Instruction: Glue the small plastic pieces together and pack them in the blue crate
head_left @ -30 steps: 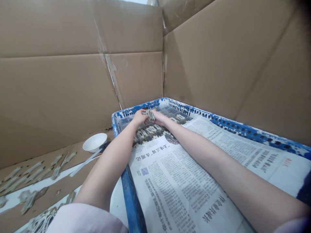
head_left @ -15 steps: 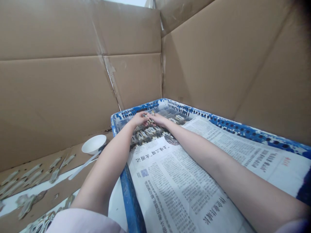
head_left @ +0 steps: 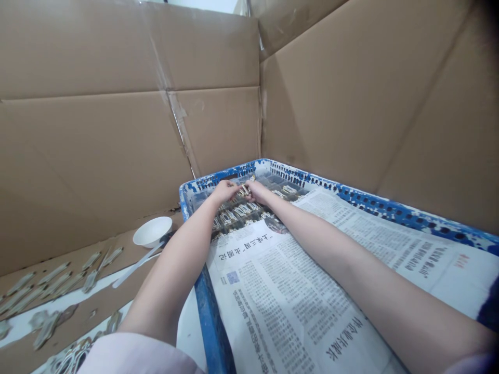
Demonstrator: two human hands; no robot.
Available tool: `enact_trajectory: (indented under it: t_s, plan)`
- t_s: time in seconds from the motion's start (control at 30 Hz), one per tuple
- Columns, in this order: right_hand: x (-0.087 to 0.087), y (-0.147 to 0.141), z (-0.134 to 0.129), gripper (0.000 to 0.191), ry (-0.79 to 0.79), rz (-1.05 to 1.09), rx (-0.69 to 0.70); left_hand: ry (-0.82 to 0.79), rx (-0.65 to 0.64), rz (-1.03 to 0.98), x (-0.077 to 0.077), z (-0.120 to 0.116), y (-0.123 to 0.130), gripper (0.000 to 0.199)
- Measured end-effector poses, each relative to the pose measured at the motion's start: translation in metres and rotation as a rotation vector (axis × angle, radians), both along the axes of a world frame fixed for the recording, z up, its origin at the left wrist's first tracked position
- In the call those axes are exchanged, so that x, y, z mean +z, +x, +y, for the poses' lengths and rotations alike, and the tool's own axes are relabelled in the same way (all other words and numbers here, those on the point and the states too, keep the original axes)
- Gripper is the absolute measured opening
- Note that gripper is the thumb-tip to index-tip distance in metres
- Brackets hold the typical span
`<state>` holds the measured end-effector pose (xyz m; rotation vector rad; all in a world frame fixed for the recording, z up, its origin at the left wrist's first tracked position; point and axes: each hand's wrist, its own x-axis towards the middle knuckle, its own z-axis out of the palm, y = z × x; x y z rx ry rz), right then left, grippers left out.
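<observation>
At the far end of the blue crate [head_left: 216,306], my two hands work close together over a dark tray with rows of small pale, gold-edged oblong pieces [head_left: 242,209]. My right hand [head_left: 257,192] is closed around a few such pieces [head_left: 245,190], whose ends stick out at the fingertips. Just left of it, my left hand [head_left: 225,191] has its fingers pinched together, nearly touching those pieces. What lies between the left fingertips is too small to make out. The exact kind of the pieces cannot be told.
Newspaper [head_left: 273,291] covers the near part of the crate. To the left stand a white bowl [head_left: 152,232] and a pale flat stick [head_left: 134,268]. Long slim pieces [head_left: 54,272] lie on cardboard there. Tall cardboard walls [head_left: 374,104] enclose the back and right.
My hands have moved slightly apart, and the pieces in my right hand show more clearly between them. The view has shifted a little; the crate and newspaper stay put.
</observation>
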<state>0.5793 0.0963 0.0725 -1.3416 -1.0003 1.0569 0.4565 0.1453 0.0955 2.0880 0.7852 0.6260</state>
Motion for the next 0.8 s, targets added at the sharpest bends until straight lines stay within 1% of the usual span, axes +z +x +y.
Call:
enact_trajectory:
  t_s: [0.13, 0.27, 0.33, 0.47, 0.57, 0.67, 0.8]
  plan:
    - [0.002, -0.003, -0.003, 0.005, 0.017, -0.006, 0.002, 0.030, 0.012, 0.010, -0.003, 0.006, -0.001, 0.025]
    - [0.005, -0.006, -0.008, 0.010, 0.054, -0.015, -0.004, 0.059, 0.051, -0.005, -0.005, 0.011, -0.002, 0.017]
    - [0.005, -0.006, -0.009, 0.011, 0.065, -0.020, -0.012, 0.068, 0.060, -0.009, -0.005, 0.012, -0.002, 0.016]
    - [0.003, -0.003, -0.006, 0.012, 0.055, -0.013, -0.019, 0.074, 0.053, 0.002, -0.005, 0.012, -0.003, 0.019]
    - [0.002, -0.002, -0.004, 0.009, 0.041, -0.008, 0.003, 0.067, 0.058, 0.015, -0.006, 0.013, -0.002, 0.013]
    - [0.002, -0.004, -0.005, 0.012, 0.029, -0.030, 0.015, 0.054, 0.050, 0.019, -0.009, 0.016, 0.000, 0.008]
    - [0.005, -0.007, -0.009, 0.015, 0.021, -0.094, 0.020, 0.027, 0.029, 0.007, -0.013, 0.019, 0.003, 0.011]
